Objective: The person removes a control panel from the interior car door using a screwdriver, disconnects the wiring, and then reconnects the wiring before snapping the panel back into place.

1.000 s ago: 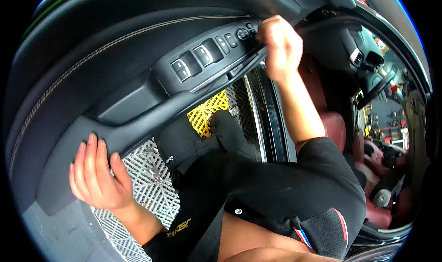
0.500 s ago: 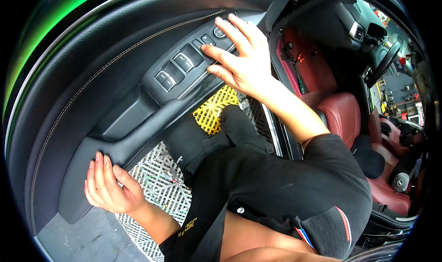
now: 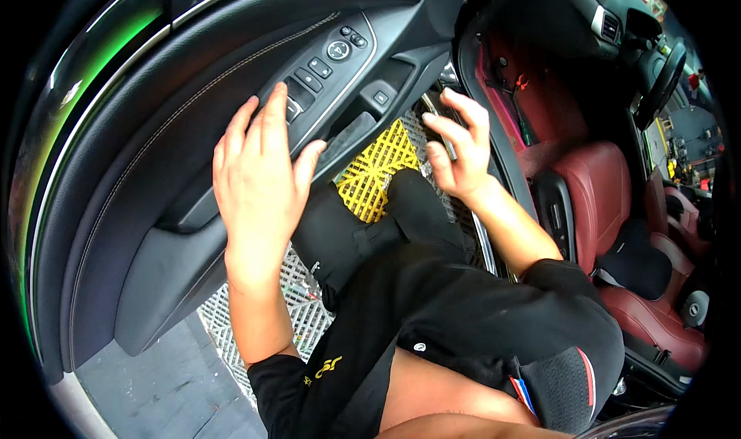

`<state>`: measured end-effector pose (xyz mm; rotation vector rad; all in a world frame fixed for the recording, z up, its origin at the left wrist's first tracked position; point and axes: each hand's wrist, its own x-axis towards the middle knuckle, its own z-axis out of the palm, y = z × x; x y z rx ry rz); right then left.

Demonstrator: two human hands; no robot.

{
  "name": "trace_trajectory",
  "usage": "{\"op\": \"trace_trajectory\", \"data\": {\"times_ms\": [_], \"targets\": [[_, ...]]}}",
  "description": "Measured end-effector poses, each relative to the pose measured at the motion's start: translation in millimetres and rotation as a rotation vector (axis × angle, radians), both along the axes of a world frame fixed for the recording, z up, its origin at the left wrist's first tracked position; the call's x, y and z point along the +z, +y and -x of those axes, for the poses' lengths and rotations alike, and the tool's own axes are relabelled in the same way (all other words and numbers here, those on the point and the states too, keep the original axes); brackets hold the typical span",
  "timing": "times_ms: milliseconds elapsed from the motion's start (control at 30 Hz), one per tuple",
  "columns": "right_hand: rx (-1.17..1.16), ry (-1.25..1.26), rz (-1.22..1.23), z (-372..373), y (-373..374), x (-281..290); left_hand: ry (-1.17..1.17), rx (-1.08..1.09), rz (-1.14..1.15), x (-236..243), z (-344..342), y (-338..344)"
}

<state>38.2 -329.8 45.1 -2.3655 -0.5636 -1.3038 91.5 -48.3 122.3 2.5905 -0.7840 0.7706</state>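
A black car door panel (image 3: 158, 76) with pale stitching fills the left side. My left hand (image 3: 262, 165) lies over its armrest with fingers stretched out and the thumb apart. Its fingertips reach the window switches (image 3: 294, 109) and cover part of the control panel (image 3: 323, 107); whether they press is unclear. Beyond them, the round mirror control (image 3: 338, 50) and several small buttons stay visible. To the right, my right hand (image 3: 466, 150) hangs in the air between door and car body, fingers loosely bent and apart, with nothing visible in it.
The door pull recess (image 3: 380, 98) holds one small button. Below lies slatted floor grating, yellow (image 3: 374, 180) and white (image 3: 297, 304). The open doorway on the right shows a red seat (image 3: 598, 192), a steering wheel (image 3: 670, 84) and red flooring with loose wiring (image 3: 519, 103).
My left hand has moved from the armrest's near end up to the window switches. My right hand has left the control panel, moving right and down. The view has shifted slightly.
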Motion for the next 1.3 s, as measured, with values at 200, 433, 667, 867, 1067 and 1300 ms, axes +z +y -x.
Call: {"op": "trace_trajectory", "data": {"times_ms": [200,433,667,867,1067,1300], "targets": [[0.2,-0.154,0.1,21.5,-7.2,102.7,-0.057,-0.002,-0.145,6.4,-6.6,-1.3],[0.534,-0.059,0.128,92.2,-17.5,193.2,-0.14,-0.06,-0.21,13.4,-21.2,-4.4],[0.573,-0.216,-0.061,101.8,-49.9,158.1,-0.148,-0.02,-0.221,9.2,-21.9,-10.7],[0.544,-0.152,0.143,62.8,-58.5,147.0,-0.205,-0.111,-0.25,10.0,-13.6,-0.6],[-0.054,0.175,-0.142,29.0,-61.0,41.6,-0.067,-0.172,-0.253,14.9,-20.8,-18.4],[-0.273,0.749,-0.026,37.6,-77.8,-135.7,-0.15,-0.133,-0.169,4.7,-21.6,-27.6]]}}
